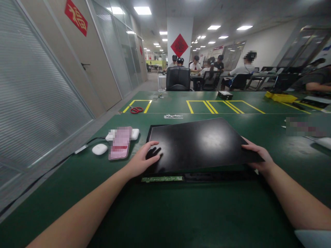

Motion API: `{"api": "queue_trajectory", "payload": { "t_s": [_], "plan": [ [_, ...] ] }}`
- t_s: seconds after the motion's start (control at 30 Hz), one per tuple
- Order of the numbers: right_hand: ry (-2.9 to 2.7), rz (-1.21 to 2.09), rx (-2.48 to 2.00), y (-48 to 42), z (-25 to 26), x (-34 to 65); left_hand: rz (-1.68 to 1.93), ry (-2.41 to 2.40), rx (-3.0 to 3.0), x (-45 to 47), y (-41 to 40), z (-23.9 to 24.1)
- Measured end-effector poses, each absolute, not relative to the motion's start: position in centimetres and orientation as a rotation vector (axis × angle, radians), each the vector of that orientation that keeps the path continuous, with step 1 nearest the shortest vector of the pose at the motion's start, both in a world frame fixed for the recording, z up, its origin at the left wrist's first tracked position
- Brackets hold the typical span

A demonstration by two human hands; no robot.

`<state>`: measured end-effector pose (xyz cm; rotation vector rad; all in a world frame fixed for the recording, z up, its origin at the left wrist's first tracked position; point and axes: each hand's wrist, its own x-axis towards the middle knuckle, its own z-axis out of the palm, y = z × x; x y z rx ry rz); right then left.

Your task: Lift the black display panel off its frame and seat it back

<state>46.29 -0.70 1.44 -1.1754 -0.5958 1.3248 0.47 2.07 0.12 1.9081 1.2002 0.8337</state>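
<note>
A glossy black flat panel [199, 143] lies on the green table [181, 213], tilted up on its right side over a black frame. A green circuit strip [161, 179] shows under its near edge. My left hand [143, 160] rests on the panel's near left corner, fingers spread flat. My right hand [258, 156] grips the panel's near right corner, thumb on top and fingers beneath.
A phone [120, 143], a white earbud case [99, 149] and a white charger with a cable lie left of the panel. Red scissors [136, 110], small parts [173, 116] and yellow floor-style markings sit farther back. Several people sit at distant desks beyond a black chair [178, 78].
</note>
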Motion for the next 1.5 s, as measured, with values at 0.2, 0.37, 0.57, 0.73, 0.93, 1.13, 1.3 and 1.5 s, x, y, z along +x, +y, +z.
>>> {"api": "queue_trajectory", "payload": {
  "t_s": [0.2, 0.37, 0.57, 0.73, 0.93, 1.13, 1.3, 1.5],
  "plan": [
    [-0.59, 1.338, -1.174, -0.8, 1.5, 46.2, 0.731, 1.189, 2.146, 0.9, 1.7, 0.6],
    [-0.627, 1.332, -1.264, -0.8, 1.3, 47.1, 0.59, 1.139, 2.33, 1.4, 1.3, 0.9],
    [-0.689, 1.337, -1.371, -0.3, 0.5, 49.1, 0.562, 1.155, 2.357, 1.4, 1.3, 1.0],
    [-0.871, 1.081, -1.504, -0.2, 0.0, 49.3, 0.526, 1.159, 2.426, 1.4, 1.4, 0.7],
    [-0.913, 0.814, -1.585, -0.4, 0.1, 49.1, 0.491, 1.16, 2.498, 1.5, 1.2, 0.8],
    [-0.969, 0.782, -1.622, -0.1, 0.1, 49.1, 0.463, 1.156, 2.509, 1.5, 1.2, 0.9],
    [-1.061, 0.692, -1.693, 0.1, -0.4, 49.4, 0.47, 1.154, 2.515, 1.5, 1.2, 1.1],
    [-1.092, 0.598, -1.656, -0.1, -0.5, 49.4, 0.445, 1.156, 2.517, 1.4, 1.3, 0.9]
  ]
}}
